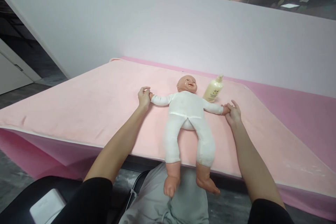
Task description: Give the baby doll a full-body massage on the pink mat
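- The doll lies on its back on a pale pink blanket, head pointing away from the person, with its bare feet reaching out past the near edge.
- The doll's body, arms and legs are white down to the wrists and ankles; its arms are spread wide, its legs are a little apart, and a brownish smudge marks the cloth just above the ankle on the right.
- To the left of the doll, the left hand grasps the doll's small hand on that side, holding that arm out straight; where the thumb presses is hard to make out.
- To the right of the doll, the right hand grasps the doll's other small hand, with a finger or two lifted clear of it.
- Just right of the doll's head is a pale yellow bottle with a pump top, set beyond the outstretched arm; I cannot tell whether bottle and arm touch.
- Farther right of the doll, a deeper pink cloth shows past the blanket.
- Beyond the doll's head rises a white partition.
- Below the doll's feet are the person's grey trousers.
- Well to the lower left of the doll, a white box-like thing rests on a black chair.
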The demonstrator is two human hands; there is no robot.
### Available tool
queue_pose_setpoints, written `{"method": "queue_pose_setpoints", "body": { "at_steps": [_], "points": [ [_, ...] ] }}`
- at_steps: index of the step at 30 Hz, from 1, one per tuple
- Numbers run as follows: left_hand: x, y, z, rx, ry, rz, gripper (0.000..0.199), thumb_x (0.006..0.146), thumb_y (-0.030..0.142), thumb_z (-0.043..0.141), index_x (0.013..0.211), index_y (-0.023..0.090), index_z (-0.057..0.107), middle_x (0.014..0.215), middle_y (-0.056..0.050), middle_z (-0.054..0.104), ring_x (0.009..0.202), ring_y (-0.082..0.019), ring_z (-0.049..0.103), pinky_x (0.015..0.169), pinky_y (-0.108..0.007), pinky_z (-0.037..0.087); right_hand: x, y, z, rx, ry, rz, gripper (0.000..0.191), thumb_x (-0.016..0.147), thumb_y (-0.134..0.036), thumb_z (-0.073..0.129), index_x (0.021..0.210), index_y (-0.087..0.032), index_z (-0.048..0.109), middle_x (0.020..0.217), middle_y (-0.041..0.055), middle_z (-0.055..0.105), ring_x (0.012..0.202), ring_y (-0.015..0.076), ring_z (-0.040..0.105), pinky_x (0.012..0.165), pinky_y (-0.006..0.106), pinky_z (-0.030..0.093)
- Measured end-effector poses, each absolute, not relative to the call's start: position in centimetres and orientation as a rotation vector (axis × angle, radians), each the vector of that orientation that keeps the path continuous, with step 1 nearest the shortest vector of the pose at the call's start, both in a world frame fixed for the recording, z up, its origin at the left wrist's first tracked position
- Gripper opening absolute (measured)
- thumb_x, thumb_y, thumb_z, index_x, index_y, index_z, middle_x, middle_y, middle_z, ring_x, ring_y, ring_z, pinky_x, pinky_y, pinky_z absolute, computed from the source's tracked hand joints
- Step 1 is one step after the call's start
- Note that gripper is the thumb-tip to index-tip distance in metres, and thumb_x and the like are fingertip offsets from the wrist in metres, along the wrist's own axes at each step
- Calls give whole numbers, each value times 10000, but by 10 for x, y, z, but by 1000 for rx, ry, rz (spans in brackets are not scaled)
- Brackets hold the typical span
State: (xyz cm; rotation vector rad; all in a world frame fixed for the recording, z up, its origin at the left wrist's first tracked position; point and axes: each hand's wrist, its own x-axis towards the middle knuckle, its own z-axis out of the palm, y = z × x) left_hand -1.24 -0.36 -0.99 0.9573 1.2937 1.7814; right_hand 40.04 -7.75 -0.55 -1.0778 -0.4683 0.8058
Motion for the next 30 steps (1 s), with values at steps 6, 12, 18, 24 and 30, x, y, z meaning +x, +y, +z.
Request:
{"method": "queue_pose_setpoints", "body": {
  "at_steps": [6,12,18,24,30],
  "points": [
    [-14,0,-15,903,1400,1921,182,790,250,469,897,200,607,649,5,547,637,-129,575,628,-232,456,393,-77,-3,-1113,-387,765,266,725,-114,685,925,-184,524,663,-84,493,550,38,482,682,230,589],
    [-16,3,-19,860,1446,1888,213,775,196,419,928,215,566,705,-1,581,703,-134,585,654,-233,453,396,-76,-5,-1094,-392,818,383,727,-72,632,1047,-207,468,689,-81,509,575,51,520,679,222,569],
    [-15,-1,-16,852,1442,1855,255,692,160,447,912,225,557,740,-3,594,740,-148,587,654,-243,443,400,-80,-1,-1008,-342,905,512,687,19,512,1114,-211,347,772,-58,509,640,59,553,689,218,555],
    [-15,2,-20,940,1468,1859,276,676,157,473,938,232,516,692,25,562,707,-148,592,670,-249,449,403,-79,-5,-1007,-389,868,498,626,23,603,1020,-203,401,859,-27,539,754,57,592,746,194,538],
    [-17,4,-22,960,1448,1877,259,693,172,477,934,227,555,680,16,569,693,-148,598,667,-247,461,403,-77,-7,-1053,-453,807,444,682,-76,661,1040,-225,445,717,-82,533,660,70,594,697,220,551]
  ]
}}
